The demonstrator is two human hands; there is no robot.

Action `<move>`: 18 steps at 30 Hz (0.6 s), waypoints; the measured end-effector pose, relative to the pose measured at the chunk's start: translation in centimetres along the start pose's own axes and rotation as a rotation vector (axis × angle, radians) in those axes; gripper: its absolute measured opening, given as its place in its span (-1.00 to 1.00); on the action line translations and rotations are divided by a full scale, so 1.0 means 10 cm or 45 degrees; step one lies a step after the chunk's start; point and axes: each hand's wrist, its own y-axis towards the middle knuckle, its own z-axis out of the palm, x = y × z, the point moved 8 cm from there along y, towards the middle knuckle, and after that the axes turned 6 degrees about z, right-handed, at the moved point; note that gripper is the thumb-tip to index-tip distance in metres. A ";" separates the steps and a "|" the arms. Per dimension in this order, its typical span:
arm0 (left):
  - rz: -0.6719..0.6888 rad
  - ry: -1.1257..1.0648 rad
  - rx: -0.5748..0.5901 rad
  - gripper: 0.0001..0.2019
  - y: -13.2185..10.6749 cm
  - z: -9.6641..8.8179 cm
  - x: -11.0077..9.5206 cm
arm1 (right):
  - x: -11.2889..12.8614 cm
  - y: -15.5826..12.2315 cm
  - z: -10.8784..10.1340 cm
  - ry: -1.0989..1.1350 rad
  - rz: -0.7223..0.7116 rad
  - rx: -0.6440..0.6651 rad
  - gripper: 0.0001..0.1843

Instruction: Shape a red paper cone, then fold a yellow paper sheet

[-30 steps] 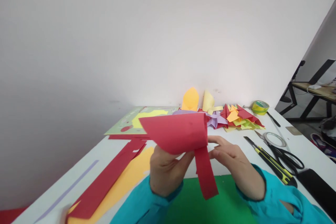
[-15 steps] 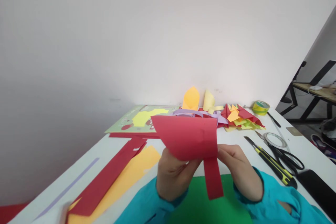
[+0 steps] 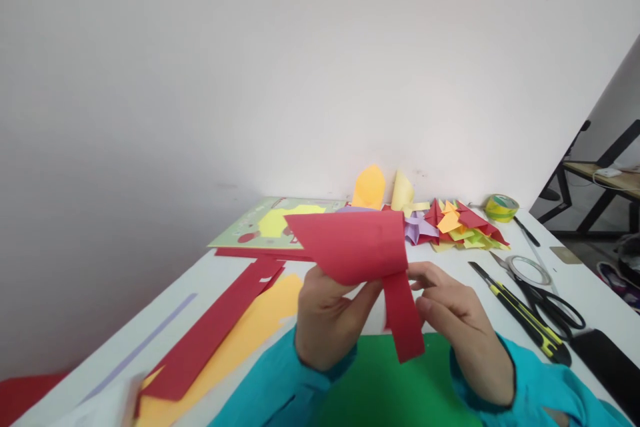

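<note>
In the head view, the left hand [image 3: 323, 327] holds a rolled red paper [image 3: 357, 243] from below, with the thumb closed under it; its other fingers are partly hidden behind the paper. This roll is in the air, above the green sheet [image 3: 380, 387] and the white table [image 3: 167, 339]. A red strip [image 3: 404, 317] hangs down from the right end of the roll. The right hand [image 3: 457, 327] is just beside this strip, with bent fingers a little apart; whether they pinch anything, one cannot tell. The step in hand seems to be adjusting the strip at the roll's end. The next move, by judgement, calls for a steady left hold and a light, exact touch of the right fingertips, because thin paper can easily bend
</note>
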 end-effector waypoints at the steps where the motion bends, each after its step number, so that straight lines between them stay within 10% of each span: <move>1: 0.000 0.008 0.027 -0.73 0.00 0.03 0.00 | 0.02 -0.01 0.02 0.048 0.000 0.038 -0.60; 18: 0.225 -0.001 0.094 -0.55 -0.07 0.11 -0.19 | -0.09 0.09 0.06 0.296 0.114 0.058 -0.69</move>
